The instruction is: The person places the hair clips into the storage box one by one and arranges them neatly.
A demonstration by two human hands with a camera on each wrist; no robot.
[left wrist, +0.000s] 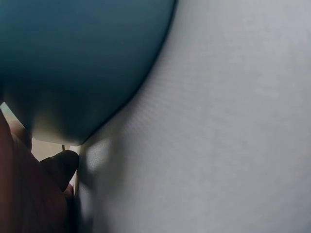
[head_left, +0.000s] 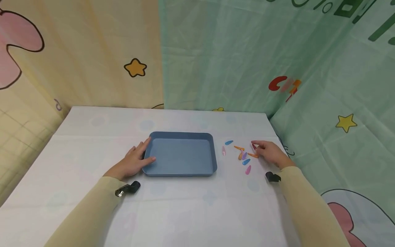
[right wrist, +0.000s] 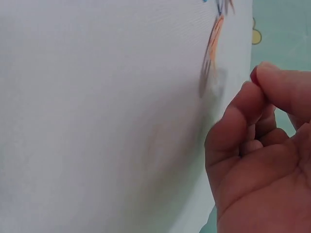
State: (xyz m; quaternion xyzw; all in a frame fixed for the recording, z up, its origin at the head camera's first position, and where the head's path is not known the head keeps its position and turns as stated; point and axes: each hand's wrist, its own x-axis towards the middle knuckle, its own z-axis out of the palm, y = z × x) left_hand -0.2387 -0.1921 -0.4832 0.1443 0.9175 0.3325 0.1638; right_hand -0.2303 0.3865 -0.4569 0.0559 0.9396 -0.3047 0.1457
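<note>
Nearest us, the left sleeve (head_left: 86, 209) and right sleeve (head_left: 311, 206) cross the near part of the white table (head_left: 172, 212), each with a black wrist camera, the left one (head_left: 132, 187) and the right one (head_left: 273, 177). The blue tray (head_left: 182, 154) lies flat mid-table. Against its left side rests the left hand (head_left: 131, 164), fingers extended and loose, thumb over the rim; we take this as a light steadying touch. To the tray's right, the right hand (head_left: 271, 152) pinches a dark red clip (head_left: 254, 146) between thumb and fingertip, a hold that seems suited to something so slim. Loose clips (head_left: 246, 161) in blue, pink, orange and purple lie just left of that hand, within its easy reach. Some overlap, so we cannot count them surely. Whether the orange clip (head_left: 253, 155) beside the fingers touches them, we cannot tell. From the right wrist we see only a red tip; from the left wrist, the hand is dark and cut off, its grip on the tray's underside unclear.
</note>
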